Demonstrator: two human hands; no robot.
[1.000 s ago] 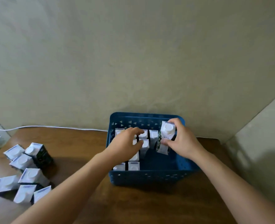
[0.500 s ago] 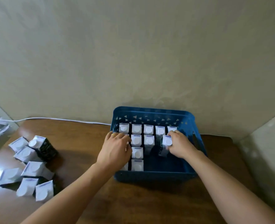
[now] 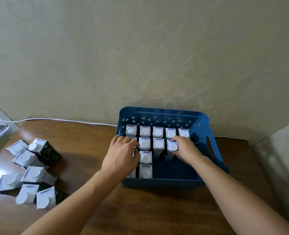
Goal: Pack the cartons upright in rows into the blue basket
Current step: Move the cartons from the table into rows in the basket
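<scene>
The blue basket (image 3: 214, 150) stands on the wooden table against the wall. Several white-topped cartons stand upright in it: a full back row (image 3: 158, 132), a second row, and two more (image 3: 145, 171) down the left side. My right hand (image 3: 185, 149) grips the rightmost carton of the second row (image 3: 172, 147), which stands in the basket. My left hand (image 3: 121, 156) lies over the cartons in the basket's left column, fingers curled against them; those cartons are mostly hidden. The basket's right front floor is bare.
Several loose cartons (image 3: 31, 173) lie in a heap on the table to the left, one of them (image 3: 43, 150) upright. A white cable (image 3: 64, 119) runs along the wall. A wall corner closes in at the right.
My right hand has lowered the carton from above the basket into the second row. My left hand has slid from the middle cartons onto the left column.
</scene>
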